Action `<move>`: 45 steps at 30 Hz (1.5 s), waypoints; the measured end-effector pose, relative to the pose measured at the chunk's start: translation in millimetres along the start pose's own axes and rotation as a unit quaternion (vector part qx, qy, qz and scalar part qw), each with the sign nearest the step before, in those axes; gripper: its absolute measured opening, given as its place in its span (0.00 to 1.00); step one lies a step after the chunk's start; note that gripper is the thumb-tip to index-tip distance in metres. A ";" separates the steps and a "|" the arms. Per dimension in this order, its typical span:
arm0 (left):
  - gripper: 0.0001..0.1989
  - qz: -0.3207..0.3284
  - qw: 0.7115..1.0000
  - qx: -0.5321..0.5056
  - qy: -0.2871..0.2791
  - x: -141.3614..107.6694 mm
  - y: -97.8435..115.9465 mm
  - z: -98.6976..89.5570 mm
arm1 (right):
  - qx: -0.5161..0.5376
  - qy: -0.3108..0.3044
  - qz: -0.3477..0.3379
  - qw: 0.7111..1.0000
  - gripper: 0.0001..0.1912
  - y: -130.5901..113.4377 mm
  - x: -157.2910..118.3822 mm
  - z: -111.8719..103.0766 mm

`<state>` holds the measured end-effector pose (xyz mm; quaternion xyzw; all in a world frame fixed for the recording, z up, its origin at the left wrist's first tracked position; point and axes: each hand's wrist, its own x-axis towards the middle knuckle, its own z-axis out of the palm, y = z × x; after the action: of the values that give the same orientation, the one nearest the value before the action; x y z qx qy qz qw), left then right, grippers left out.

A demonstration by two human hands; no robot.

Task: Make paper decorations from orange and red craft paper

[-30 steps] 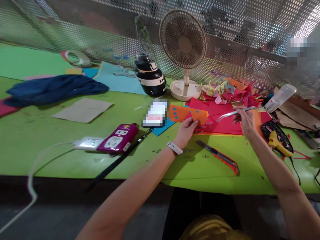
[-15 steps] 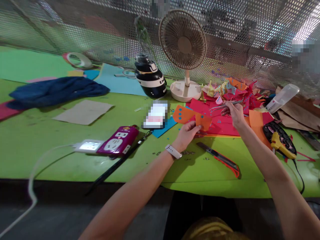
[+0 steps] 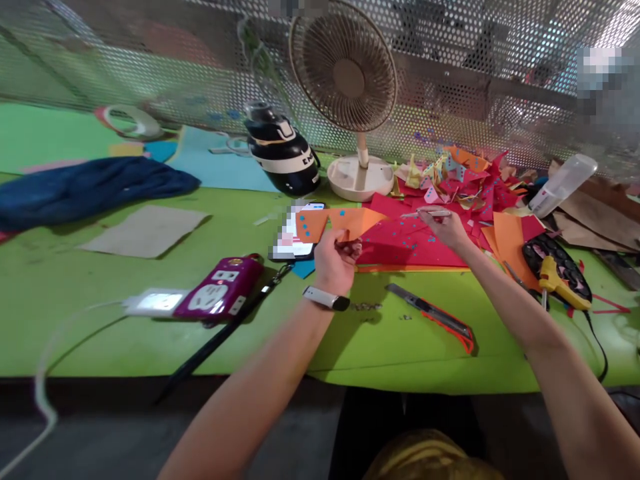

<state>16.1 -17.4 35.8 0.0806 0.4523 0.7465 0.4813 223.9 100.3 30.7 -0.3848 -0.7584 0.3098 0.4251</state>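
Observation:
My left hand (image 3: pixel 339 261) is closed on an orange paper piece (image 3: pixel 354 223) with blue dots, raised over the right edge of the lit phone (image 3: pixel 300 233). In my right hand (image 3: pixel 444 228) are slim metal tweezers (image 3: pixel 425 213), their tips pointing left above the red paper (image 3: pixel 400 237). Small blue dots are scattered over that red sheet. An orange-edged box cutter (image 3: pixel 433 317) lies on the green table just in front of the paper.
Behind stand a fan (image 3: pixel 349 77) and a black bottle (image 3: pixel 285 153). Folded paper scraps (image 3: pixel 465 173) are heaped at back right, near a clear bottle (image 3: pixel 565 185) and a yellow glue gun (image 3: pixel 563 287). A purple power strip (image 3: pixel 220 290) sits left.
My left hand has moved left with the orange piece and turned it, so it now overlaps the phone. My right hand with the tweezers has shifted slightly left and down. The view has shifted.

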 end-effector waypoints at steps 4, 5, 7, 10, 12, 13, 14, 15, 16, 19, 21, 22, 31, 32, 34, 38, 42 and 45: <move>0.02 -0.006 1.000 -0.015 0.023 4.4 1.6 -1.0 | -0.041 -0.042 0.002 0.998 0.12 7.3 -0.9 1.1; 0.03 -0.008 1.000 -0.014 0.025 5.3 1.6 -1.3 | -0.040 -0.046 0.001 0.998 0.12 8.4 -1.4 0.8; 0.03 -0.013 1.000 -0.010 0.023 6.7 1.1 -2.0 | -0.034 -0.051 -0.004 0.998 0.12 9.5 -2.4 0.0; 0.03 -0.016 1.000 0.004 0.012 7.7 -0.6 -3.4 | -0.021 -0.054 -0.003 0.998 0.11 9.2 -2.4 -0.4; 0.05 -0.009 1.000 0.016 0.002 8.0 -2.1 -4.6 | -0.001 -0.049 0.007 0.999 0.10 9.3 -0.5 0.1; 0.05 -0.004 1.000 0.022 -0.003 8.1 -2.9 -5.2 | 0.012 -0.046 0.017 0.999 0.09 9.7 1.1 0.4; 0.06 0.002 1.000 0.026 -0.008 8.0 -3.6 -5.8 | 0.024 -0.044 0.030 0.998 0.09 10.4 2.9 0.8; 0.06 0.006 1.000 0.028 -0.011 7.9 -4.2 -6.2 | 0.036 -0.042 0.043 0.998 0.08 11.2 5.0 1.1; 0.06 0.007 0.999 0.029 -0.014 7.7 -4.6 -6.4 | 0.047 -0.041 0.055 0.997 0.08 12.2 7.0 1.3; 0.06 -0.002 1.000 0.027 -0.014 6.7 -4.8 -6.0 | 0.088 -0.037 0.074 0.993 0.09 15.3 12.3 1.5; 0.05 -0.008 1.000 0.027 -0.011 5.9 -4.4 -5.2 | 0.120 -0.033 0.084 0.989 0.10 17.0 14.2 1.7; 0.05 -0.010 1.000 0.027 -0.011 5.5 -4.1 -4.8 | 0.133 -0.030 0.091 0.986 0.10 17.6 14.6 1.9; 0.06 -0.011 0.999 0.027 -0.025 2.7 -5.4 -3.6 | 0.158 -0.009 0.115 0.981 0.12 18.9 12.3 3.8; 0.06 -0.008 0.999 0.029 -0.027 2.7 -6.1 -3.5 | 0.159 -0.004 0.115 0.981 0.12 19.2 12.3 3.9; 0.07 0.000 0.999 0.034 -0.034 2.7 -7.9 -3.4 | 0.160 0.006 0.109 0.981 0.12 19.7 12.5 3.4; 0.10 0.023 0.997 0.055 -0.055 0.8 -12.3 -3.4 | 0.164 0.024 0.074 0.983 0.13 16.8 12.3 -2.3; 0.18 0.017 0.987 0.097 -0.126 -5.4 -16.0 -2.6 | 0.158 0.031 0.034 0.986 0.14 -0.7 4.9 -16.4; 0.20 0.010 0.979 0.124 -0.160 -11.1 -18.4 -1.5 | 0.137 0.043 0.020 0.989 0.14 -24.9 -10.5 -28.1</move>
<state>32.9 -24.8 24.6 0.2628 0.4573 0.6672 0.5261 244.3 82.7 58.8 -0.3505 -0.6820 0.4025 0.5000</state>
